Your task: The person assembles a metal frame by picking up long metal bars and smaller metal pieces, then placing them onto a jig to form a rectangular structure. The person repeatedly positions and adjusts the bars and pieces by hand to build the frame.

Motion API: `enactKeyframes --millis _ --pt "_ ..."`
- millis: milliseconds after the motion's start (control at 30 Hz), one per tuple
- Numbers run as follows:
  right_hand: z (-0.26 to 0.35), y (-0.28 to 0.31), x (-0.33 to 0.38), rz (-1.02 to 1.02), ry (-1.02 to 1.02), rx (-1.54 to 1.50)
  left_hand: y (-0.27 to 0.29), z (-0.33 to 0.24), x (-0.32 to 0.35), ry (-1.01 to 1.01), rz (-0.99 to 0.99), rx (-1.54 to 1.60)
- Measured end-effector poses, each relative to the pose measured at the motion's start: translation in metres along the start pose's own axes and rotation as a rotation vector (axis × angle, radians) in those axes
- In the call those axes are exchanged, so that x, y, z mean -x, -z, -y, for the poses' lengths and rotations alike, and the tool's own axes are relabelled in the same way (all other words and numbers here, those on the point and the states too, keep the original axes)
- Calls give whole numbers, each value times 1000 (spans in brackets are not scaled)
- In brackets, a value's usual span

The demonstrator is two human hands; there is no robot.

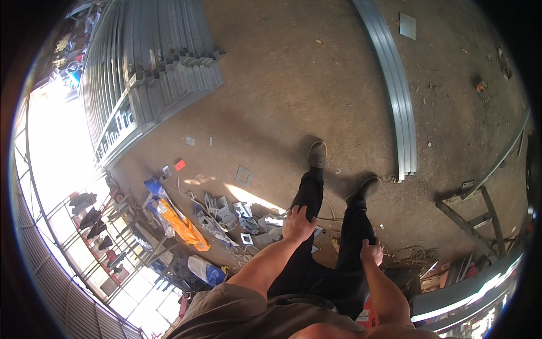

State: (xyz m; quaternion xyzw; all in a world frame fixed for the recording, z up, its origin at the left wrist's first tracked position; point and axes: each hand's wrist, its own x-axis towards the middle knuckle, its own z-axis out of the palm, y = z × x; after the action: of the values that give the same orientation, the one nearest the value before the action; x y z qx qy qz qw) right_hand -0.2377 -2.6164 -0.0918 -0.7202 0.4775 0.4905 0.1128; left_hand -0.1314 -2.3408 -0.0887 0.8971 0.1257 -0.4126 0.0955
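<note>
My left hand (299, 224) rests on my left thigh, over the black trousers (307, 192). Its fingers lie over the cloth, a little apart, with nothing in them. On the outer side of my other thigh is my right hand (372, 252), its thumb and fingers laid against the trouser leg and partly hidden. No tool or part shows in it. Both dark shoes (317, 155) are on the brown floor. Beside my left leg lie grey metal offcuts (219, 209) and a small square plate (247, 238).
A large stack of metal tubes (180, 79) lies far left. Long metal profiles (402, 113) lie on the floor to the right, near a metal trestle (477, 220). An orange bag (183, 226) is at left. A coiled cable (415, 255) lies right of my leg.
</note>
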Motion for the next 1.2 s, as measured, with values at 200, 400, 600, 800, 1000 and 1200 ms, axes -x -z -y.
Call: enactKeyframes --millis 200,400,600,800,1000,1200 --pt "2 3 -1 5 -4 -3 4 -3 -4 -2 21 3" --pt "2 3 -3 22 3 -2 6 -4 -6 0 58 1" --pt "3 4 -2 1 -9 -16 11 -6 -5 -1 50 8" --pt "4 3 -3 18 -10 1 12 -7 -6 8 65 8" --pt "4 3 -4 16 -8 4 8 -4 -7 -3 59 2" --pt "6 5 -1 -8 -1 -1 6 -3 -6 -10 2 -2"
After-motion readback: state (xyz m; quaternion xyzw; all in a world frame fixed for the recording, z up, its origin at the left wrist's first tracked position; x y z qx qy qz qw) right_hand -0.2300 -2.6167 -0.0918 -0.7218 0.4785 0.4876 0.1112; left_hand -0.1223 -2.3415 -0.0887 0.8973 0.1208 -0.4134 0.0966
